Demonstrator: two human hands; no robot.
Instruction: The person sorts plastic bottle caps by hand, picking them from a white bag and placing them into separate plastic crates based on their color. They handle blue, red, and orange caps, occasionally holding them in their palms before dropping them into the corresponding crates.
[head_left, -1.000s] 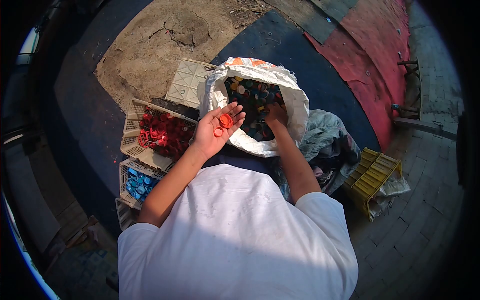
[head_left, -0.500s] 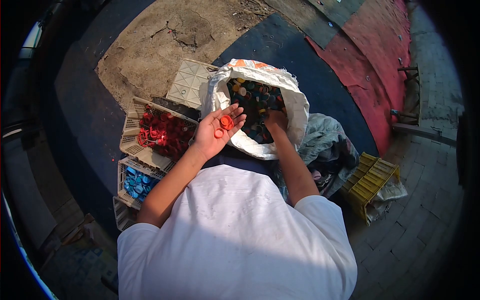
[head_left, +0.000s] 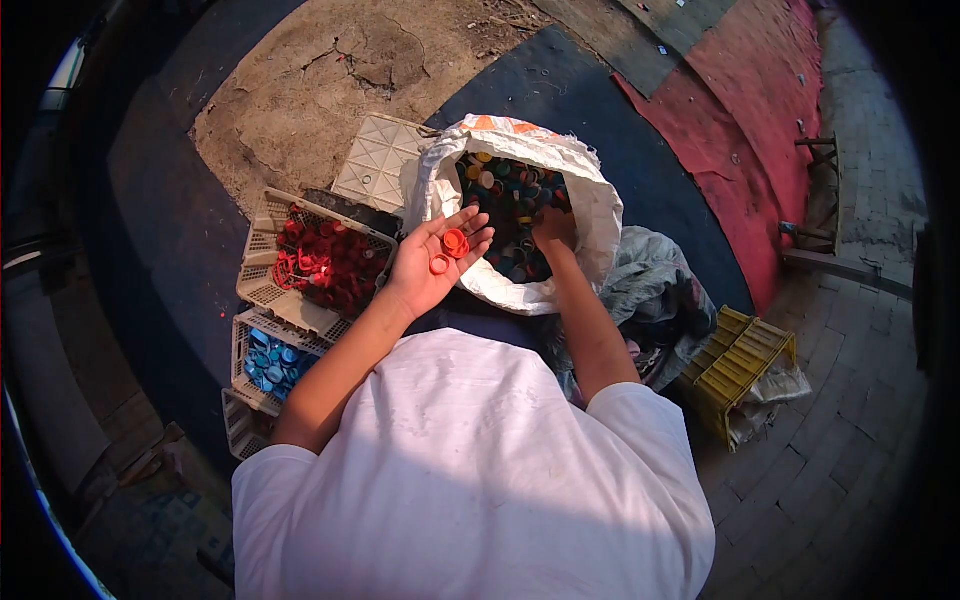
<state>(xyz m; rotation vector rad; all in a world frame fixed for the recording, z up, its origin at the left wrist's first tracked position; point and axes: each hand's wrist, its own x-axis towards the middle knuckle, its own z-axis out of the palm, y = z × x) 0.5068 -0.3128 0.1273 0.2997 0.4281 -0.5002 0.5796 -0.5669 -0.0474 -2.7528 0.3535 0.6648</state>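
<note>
My left hand (head_left: 432, 262) is held palm up at the near left rim of a white woven sack (head_left: 598, 215), its fingers stretched out. A few red-orange bottle caps (head_left: 455, 243) lie on the palm and at the base of the fingers. Inside the sack is a heap of mixed-colour bottle caps (head_left: 487, 180), partly in shadow. My right hand (head_left: 553, 230) reaches into the right part of that heap, with its fingertips among the caps; what they touch is too dark to make out.
On the left stand a crate of red caps (head_left: 262, 270) and a crate of blue caps (head_left: 243, 372). A grey crumpled sack (head_left: 655, 270) and a yellow crate (head_left: 735, 355) are on the right. Behind the left hand lies an upturned pale crate (head_left: 380, 165).
My right hand has shifted slightly farther up in the sack, and more of its back shows. The left hand keeps its pose with the red caps on it.
</note>
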